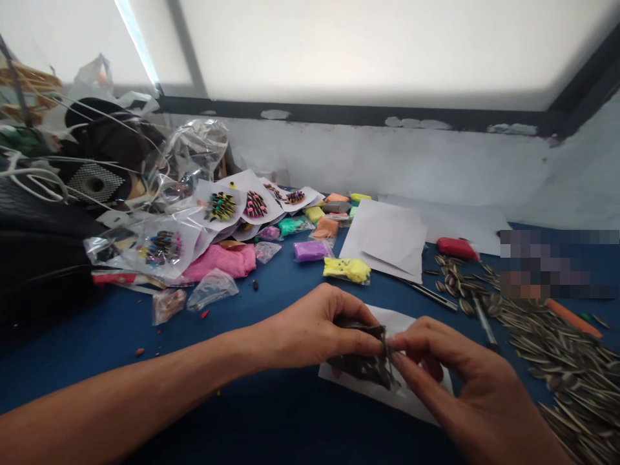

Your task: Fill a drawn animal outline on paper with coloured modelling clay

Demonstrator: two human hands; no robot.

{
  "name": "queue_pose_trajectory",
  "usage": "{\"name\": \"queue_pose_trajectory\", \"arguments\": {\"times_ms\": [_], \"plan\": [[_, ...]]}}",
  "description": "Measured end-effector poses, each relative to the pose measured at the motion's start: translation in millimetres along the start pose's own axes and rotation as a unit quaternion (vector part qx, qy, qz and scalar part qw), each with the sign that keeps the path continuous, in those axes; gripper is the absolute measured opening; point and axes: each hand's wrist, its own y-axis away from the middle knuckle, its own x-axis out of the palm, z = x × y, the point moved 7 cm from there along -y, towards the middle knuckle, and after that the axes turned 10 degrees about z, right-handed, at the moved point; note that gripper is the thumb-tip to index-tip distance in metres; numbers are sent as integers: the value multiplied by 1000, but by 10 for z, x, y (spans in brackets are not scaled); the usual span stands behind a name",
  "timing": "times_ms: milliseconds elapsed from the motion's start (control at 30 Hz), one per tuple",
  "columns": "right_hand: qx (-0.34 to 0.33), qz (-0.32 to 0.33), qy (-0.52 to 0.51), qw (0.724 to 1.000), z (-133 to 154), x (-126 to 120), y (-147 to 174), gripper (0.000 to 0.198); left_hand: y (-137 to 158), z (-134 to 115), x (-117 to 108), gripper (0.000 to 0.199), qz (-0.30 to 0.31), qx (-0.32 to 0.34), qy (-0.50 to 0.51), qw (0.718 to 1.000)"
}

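A small clear packet of dark grey-brown clay (363, 369) is between my hands, above a white sheet of paper (414, 403). My left hand (322, 329) grips the packet, thumb on top and fingers round its far side. At the packet's right edge, my right hand (438, 365) pinches the plastic between thumb and forefinger. Whether the packet's end is torn cannot be seen, as the fingertips cover it. Just beyond my left hand lies a yellow clay packet (347, 270), with a purple clay packet (311, 251) behind it.
Striped sunflower seeds (566, 361) spread over the right side of the blue table (232, 413). Pens (484, 320), a red clay packet (456, 248) and white sheets (385, 239) lie near them. Decorated seeds on papers (223, 205), pink clay (220, 261) and plastic bags (188, 155) crowd the left.
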Motion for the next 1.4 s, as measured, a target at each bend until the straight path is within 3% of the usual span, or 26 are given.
{"name": "queue_pose_trajectory", "arguments": {"times_ms": [200,600,800,967,1167,1400], "plan": [[2,-17,-23,1000,16,31,13,7,5,-5,18,23,4,17,-7,1000],[-94,-50,68,992,159,16,66,8,13,-21,-1,12,-32,1,5,999],[-83,-28,48,995,143,28,52,7,-3,-2,7,15,-7,13,38,999],[-89,-23,29,995,180,46,43,11,9,-35,28,15,-17,36,3,999],[-121,-82,98,984,317,15,81,11,74,-123,76,12,-58,61,-27,996],[5,-88,-17,996,59,-125,49,2,92,-228,-51,11,-98,63,-46,992]]}}
